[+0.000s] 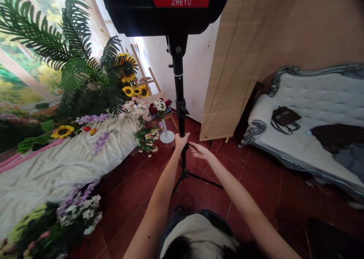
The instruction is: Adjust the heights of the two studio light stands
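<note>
A black studio light (131,18) with a red ZHEYU label sits on top of a black light stand (179,86), directly in front of me. My left hand (181,140) is wrapped round the stand's upright pole, low down above the tripod legs (203,178). Just to its right, my right hand (199,151) has its thumb and fingertips at a small dark knob (188,146) on the pole. The knob is mostly hidden by the fingers. Higher up the pole is another locking knob (184,111).
A draped bed (119,137) with artificial flowers and a large palm (76,58) lies to the left. Behind the stand are a white flower stand (167,137) and a wooden easel (150,80). At right stand a bamboo blind (222,99) and a white tufted sofa (307,99).
</note>
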`<control>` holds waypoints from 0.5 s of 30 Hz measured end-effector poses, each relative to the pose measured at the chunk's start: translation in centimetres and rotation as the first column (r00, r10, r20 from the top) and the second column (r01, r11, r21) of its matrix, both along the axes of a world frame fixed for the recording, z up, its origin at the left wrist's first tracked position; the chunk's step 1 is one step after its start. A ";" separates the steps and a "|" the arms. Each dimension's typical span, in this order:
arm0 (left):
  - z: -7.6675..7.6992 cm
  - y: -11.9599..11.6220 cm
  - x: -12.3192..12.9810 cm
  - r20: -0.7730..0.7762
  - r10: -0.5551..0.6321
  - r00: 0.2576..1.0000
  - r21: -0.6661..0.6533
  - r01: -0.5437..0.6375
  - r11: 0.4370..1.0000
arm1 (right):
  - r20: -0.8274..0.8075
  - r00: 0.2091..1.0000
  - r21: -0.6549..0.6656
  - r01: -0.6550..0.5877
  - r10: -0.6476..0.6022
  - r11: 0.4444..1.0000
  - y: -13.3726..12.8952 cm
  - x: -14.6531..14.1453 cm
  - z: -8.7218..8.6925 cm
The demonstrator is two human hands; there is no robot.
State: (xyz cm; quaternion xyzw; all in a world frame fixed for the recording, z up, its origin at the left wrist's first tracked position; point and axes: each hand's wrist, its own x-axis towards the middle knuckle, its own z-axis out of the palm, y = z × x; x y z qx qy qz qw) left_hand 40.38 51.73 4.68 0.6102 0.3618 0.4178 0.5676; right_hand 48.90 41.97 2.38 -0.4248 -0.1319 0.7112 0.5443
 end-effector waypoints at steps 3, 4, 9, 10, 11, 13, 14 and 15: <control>-0.5 0.3 0.2 -0.021 0.034 0.999 0.029 -0.034 0.999 | 0.251 0.968 -0.015 0.021 -0.017 1.000 -0.1 -0.1 0.0; -0.7 0.4 0.3 -0.026 0.048 0.998 0.032 -0.047 0.998 | 0.332 0.943 0.006 0.013 -0.014 1.000 -0.2 -0.1 0.0; -1.1 0.5 0.6 -0.044 0.085 0.995 0.040 -0.084 0.996 | 0.712 0.689 0.265 -0.082 -0.138 0.961 -1.0 -0.2 0.2; -1.2 0.6 0.7 -0.042 0.094 0.995 0.047 -0.092 0.995 | 0.765 0.610 0.312 -0.070 -0.207 0.948 -1.2 -0.2 0.2; -1.2 0.6 0.7 -0.040 0.102 0.994 0.052 -0.100 0.994 | 0.809 0.524 0.343 -0.050 -0.267 0.938 -1.4 -0.2 0.3; -1.2 0.6 0.8 -0.038 0.117 0.992 0.054 -0.115 0.992 | 0.883 0.337 0.356 -0.030 -0.326 0.934 -1.8 -0.4 0.2; -1.2 0.6 0.8 -0.039 0.123 0.992 0.053 -0.121 0.991 | 0.913 0.251 0.341 -0.037 -0.322 0.939 -2.0 -0.5 0.1; -1.2 0.6 0.8 -0.042 0.127 0.991 0.051 -0.125 0.991 | 0.935 0.180 0.318 -0.051 -0.305 0.947 -2.1 -0.6 0.1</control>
